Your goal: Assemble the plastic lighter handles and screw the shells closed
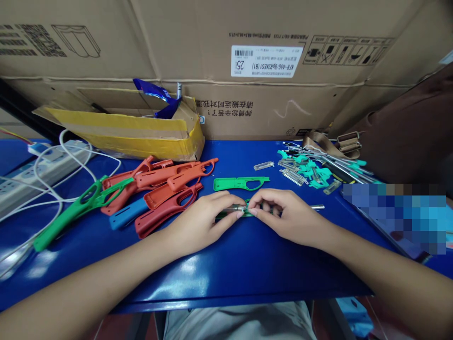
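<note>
Big corrugated cardboard panel [141,61] at back: matte brown, creased, inverted print, white paper label [267,61]. In front, glossy blue desk [226,269]. Open cardboard carton [152,141], low and oblong, yellow tape over its side; crinkled blue foil packet [166,97] sticks out, rest of contents hidden. Ribbed white power strip [24,182] at left, smooth white cables [39,165] looped around it.

Left hand [200,219] grips a clear plastic tube [233,208] between thumb and fingers. Right hand [290,212] pinches thumb and forefinger at the middle of a green casing half [248,215]; exact grip partly hidden. That casing lies under both hands, centre of desk; shiny metal rod [317,207] pokes out past the right hand.

Molded plastic lighter casings, pistol-shaped with looped trigger guards: red ones [155,175] piled left, one blue [129,213], one long green [60,224]. Another green half-shell [230,183] lies beyond the hands. Right heap: thin metal rods [336,164], clear tanks [293,177], teal plastic clips [313,172].
</note>
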`<action>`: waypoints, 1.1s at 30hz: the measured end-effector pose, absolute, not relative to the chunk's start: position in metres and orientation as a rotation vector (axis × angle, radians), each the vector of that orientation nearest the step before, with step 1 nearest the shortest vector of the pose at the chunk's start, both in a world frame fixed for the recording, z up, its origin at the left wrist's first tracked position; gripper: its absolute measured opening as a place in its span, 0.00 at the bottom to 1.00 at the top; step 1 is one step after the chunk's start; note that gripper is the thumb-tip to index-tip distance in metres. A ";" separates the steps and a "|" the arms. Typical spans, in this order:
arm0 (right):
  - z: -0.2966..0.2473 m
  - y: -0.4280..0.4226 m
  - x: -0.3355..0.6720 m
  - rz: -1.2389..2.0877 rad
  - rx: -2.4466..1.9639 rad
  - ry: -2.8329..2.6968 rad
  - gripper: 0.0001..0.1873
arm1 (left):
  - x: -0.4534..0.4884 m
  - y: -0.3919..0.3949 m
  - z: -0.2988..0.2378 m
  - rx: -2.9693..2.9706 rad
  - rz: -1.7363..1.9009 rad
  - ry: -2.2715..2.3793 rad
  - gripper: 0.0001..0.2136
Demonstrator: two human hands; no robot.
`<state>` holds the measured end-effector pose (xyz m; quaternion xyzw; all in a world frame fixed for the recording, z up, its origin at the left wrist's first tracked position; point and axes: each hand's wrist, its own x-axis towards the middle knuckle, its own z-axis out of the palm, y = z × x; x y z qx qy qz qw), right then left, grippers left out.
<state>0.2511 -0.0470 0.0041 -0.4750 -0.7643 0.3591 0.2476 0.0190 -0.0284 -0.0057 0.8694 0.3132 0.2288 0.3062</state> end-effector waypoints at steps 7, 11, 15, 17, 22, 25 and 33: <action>0.002 -0.046 0.251 0.984 -1.311 -2.096 0.06 | 0.019 -0.029 -0.005 2.285 0.597 0.837 0.10; 0.003 -0.046 0.251 0.997 -1.329 -2.104 0.07 | 0.020 -0.029 -0.005 2.284 0.589 0.850 0.10; 0.004 -0.046 0.251 1.002 -1.333 -2.096 0.06 | 0.020 -0.029 -0.005 2.299 0.588 0.858 0.10; 0.004 -0.046 0.251 1.002 -1.330 -2.095 0.06 | 0.020 -0.029 -0.005 2.304 0.591 0.853 0.10; 0.004 -0.046 0.251 0.997 -1.339 -2.101 0.07 | 0.019 -0.029 -0.004 2.307 0.593 0.848 0.10; 0.003 -0.046 0.251 0.991 -1.336 -2.092 0.07 | 0.020 -0.029 -0.005 2.304 0.592 0.848 0.10; 0.003 -0.047 0.251 0.976 -1.312 -2.119 0.06 | 0.020 -0.029 -0.004 2.307 0.589 0.855 0.09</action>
